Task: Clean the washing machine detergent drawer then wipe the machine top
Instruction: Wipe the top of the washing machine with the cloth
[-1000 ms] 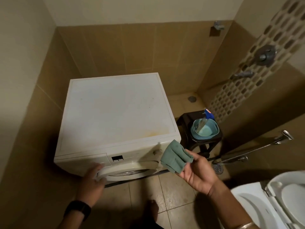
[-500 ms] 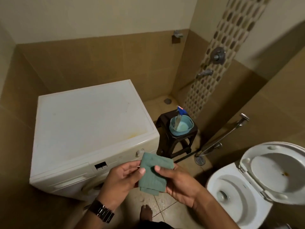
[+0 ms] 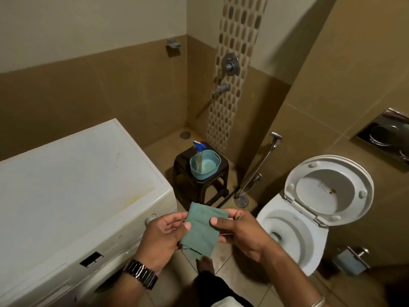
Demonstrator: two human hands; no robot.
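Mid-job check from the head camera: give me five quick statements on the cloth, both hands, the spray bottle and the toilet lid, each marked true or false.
1. Both hands hold the cloth. True: the left hand and right hand pinch it on either side.
2. The cloth lies on the washer top. False: it is held in the air, in front of the washer.
3. The spray bottle stands in the tub on the stool. True.
4. The toilet lid is down. False: the lid is raised.
5. A watch is on the right wrist. False: the watch is on the left wrist.
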